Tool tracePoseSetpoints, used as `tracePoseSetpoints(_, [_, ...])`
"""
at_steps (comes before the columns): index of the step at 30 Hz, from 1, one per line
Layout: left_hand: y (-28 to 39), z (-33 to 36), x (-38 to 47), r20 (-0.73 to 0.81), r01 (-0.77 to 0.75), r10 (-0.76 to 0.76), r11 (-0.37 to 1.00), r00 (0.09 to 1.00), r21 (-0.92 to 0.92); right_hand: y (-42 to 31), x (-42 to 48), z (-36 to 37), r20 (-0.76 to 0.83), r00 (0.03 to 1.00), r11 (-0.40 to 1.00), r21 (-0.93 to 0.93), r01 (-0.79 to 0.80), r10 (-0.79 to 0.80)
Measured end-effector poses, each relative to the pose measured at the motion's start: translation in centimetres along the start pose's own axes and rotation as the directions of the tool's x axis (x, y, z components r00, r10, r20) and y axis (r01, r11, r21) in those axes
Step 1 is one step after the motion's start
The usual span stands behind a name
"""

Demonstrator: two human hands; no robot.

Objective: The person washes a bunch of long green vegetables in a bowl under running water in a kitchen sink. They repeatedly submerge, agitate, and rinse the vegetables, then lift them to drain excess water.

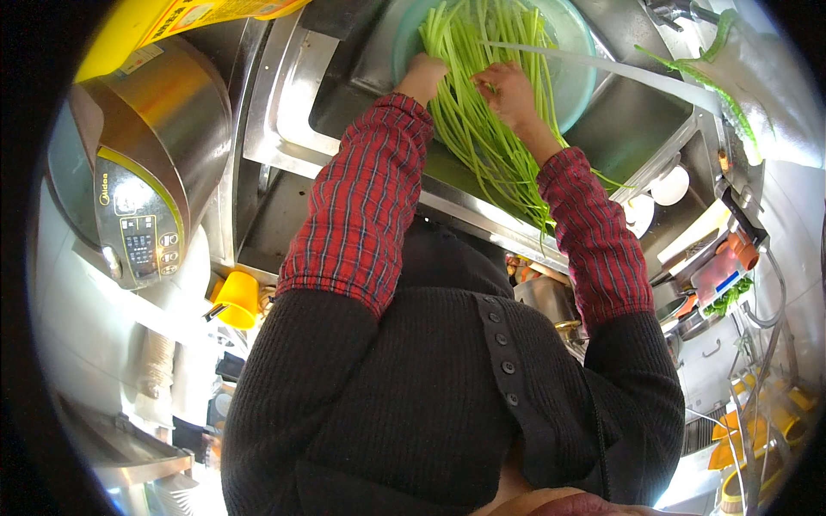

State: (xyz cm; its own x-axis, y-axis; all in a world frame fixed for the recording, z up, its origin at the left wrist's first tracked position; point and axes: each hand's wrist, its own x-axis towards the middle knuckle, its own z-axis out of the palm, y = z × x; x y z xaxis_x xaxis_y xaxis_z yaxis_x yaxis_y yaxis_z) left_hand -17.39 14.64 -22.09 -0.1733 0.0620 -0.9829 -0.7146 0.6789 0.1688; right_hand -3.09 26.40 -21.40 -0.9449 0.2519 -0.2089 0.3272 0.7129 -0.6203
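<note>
A bunch of long green leafy vegetable stems (471, 122) lies in a translucent greenish basin (584, 71) in a stainless steel sink (645, 122), its lower ends hanging over the basin's rim and the sink's near edge. At the bunch's left side, my left hand (424, 77) is against the stems, its fingertips hidden. My right hand (508, 93) rests over the middle of the bunch with bent fingers; whether it grips any stems is unclear. A pale streak like running water (600, 63) reaches from the right to the basin. Both forearms wear red plaid sleeve covers.
A Midea cooker (139, 219) stands at the left, below a yellow package (148, 32). A yellow cup (237, 300) is lower left. White round dishes (670, 186) and a ridged green gourd (735, 109) are at the right. A metal pot (545, 300) stands below the sink edge.
</note>
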Motion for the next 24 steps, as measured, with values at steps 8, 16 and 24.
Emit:
tracePoseSetpoints(8, [-0.2, 0.2, 0.0, -0.019, 0.003, -0.003, 1.0, 1.0, -0.018, 0.2, -1.2, 1.0, 0.001, 1.0, 0.985, -0.171, 0.02, -0.02])
tracePoseSetpoints(16, [-0.3, 0.1, 0.0, -0.021, 0.005, -0.005, 0.999, 1.0, -0.032, -0.6, -1.2, 1.7, -0.07, 0.998, 0.987, -0.16, -0.014, 0.003])
tracePoseSetpoints(24, [-0.4, 0.1, 0.0, -0.006, 0.01, -0.01, 0.999, 1.0, -0.045, -1.4, -1.3, 2.9, -0.067, 0.992, 0.973, -0.195, -0.121, 0.11])
